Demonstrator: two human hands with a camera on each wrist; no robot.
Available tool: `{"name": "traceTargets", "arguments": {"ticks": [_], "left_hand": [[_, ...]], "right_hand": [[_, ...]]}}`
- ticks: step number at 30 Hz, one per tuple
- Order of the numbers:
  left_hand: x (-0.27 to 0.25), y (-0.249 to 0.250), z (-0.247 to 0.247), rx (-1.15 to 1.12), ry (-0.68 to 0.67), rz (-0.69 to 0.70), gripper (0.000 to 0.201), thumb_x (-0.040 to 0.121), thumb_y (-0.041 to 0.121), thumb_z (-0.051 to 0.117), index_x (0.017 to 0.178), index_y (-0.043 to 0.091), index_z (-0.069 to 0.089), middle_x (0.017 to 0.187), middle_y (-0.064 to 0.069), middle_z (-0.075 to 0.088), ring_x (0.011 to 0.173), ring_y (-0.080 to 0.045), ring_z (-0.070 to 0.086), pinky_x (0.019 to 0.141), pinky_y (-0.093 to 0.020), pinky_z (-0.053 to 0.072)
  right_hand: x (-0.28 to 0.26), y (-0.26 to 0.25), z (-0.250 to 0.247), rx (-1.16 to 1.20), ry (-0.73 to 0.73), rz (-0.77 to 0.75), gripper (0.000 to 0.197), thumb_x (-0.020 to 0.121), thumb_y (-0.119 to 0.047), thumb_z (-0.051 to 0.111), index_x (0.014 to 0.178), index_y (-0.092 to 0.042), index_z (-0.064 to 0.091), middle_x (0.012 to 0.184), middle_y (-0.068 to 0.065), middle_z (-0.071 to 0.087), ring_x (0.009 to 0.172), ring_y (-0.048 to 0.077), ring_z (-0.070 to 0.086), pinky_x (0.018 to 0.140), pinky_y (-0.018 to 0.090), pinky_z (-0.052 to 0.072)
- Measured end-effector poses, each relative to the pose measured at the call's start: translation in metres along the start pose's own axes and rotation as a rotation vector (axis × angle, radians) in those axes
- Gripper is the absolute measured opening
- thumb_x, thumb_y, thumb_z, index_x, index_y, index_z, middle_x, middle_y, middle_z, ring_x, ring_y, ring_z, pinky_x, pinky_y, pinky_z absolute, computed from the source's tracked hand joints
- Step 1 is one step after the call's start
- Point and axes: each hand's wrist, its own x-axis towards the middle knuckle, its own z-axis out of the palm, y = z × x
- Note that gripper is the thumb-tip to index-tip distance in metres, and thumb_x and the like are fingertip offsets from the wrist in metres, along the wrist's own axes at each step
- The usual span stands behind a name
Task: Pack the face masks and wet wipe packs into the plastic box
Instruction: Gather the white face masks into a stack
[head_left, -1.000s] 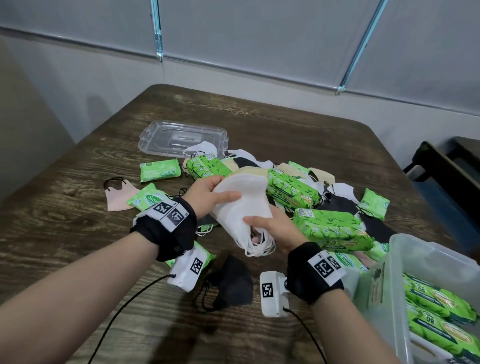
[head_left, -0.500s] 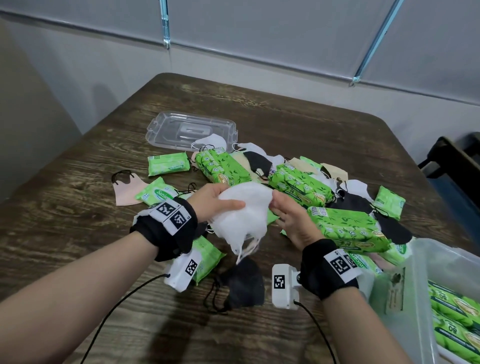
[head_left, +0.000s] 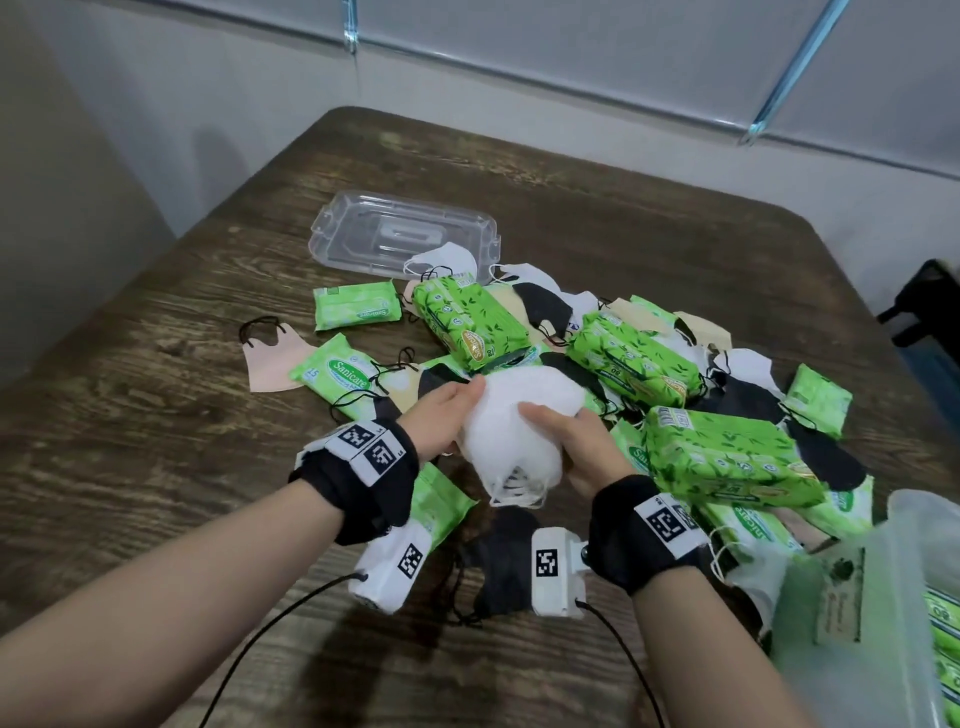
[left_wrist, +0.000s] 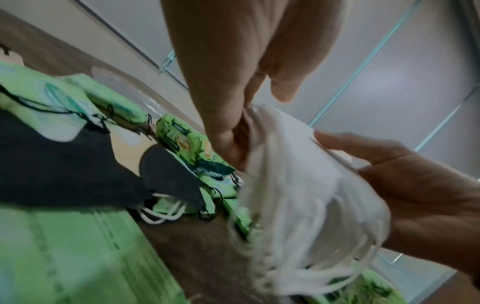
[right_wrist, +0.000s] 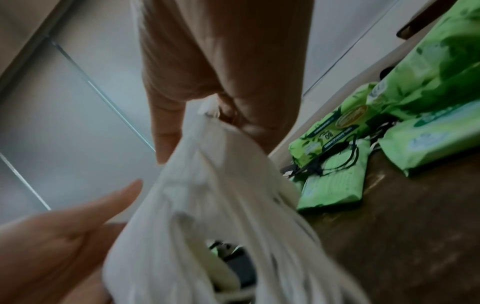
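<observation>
Head view: white masks bunched between both hands' curled fingers.

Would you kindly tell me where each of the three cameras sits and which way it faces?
Head: on the head, looking down at the table; both forearms show.
Left wrist: under the left hand, facing its fingers on the white masks.
Right wrist: under the right hand, facing its fingers.
Shared: all three show the white masks, held by both hands.

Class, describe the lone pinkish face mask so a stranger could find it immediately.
Start at the clear lid on the wooden table, then come nearer, along the pile's left edge. The pinkish mask lies flat there, black ear loops showing, the only mask of that colour.
</observation>
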Motion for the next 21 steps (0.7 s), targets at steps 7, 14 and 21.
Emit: {"name": "traceTargets", "arguments": {"ticks": [7,14,21], "left_hand": [[0.003,-0.006,-0.005,0.091,-0.015,-0.004,0.038,0.096,0.047,0.041,0.094,0.013,0.059,0.105,-0.012,0.063,0.1,-0.026,0.06,0.095,-0.043,0.047],[0.022,-0.012,-0.087,0.646,0.36,-0.073,0.009,0.082,0.017,0.068,0.08,0.015,0.059,0.085,-0.002,0.061,0.087,-0.022,0.061,0.072,-0.024,0.042],[0.019,-0.03,-0.106,0.915,0.184,-0.497,0.071,0.068,0.045,0.08,0.112,-0.003,0.052,0.102,-0.012,0.059,0.09,-0.025,0.059,0.075,-0.031,0.049]], "right_hand": [[0.006,0.019,0.012,-0.038,0.0,0.017,0.059,0.066,-0.008,0.08,0.12,0.0,0.059,0.117,0.025,0.063,0.11,0.044,0.059,0.093,0.063,0.045],[0.011,0.017,0.002,-0.09,-0.004,0.004,0.053,0.064,-0.008,0.074,0.115,-0.004,0.061,0.115,0.022,0.065,0.107,0.04,0.062,0.09,0.056,0.05],[0.012,0.024,0.008,-0.085,0.02,0.032,0.052,0.062,-0.009,0.077,0.112,-0.005,0.064,0.113,0.022,0.066,0.106,0.043,0.061,0.09,0.066,0.045]]}}
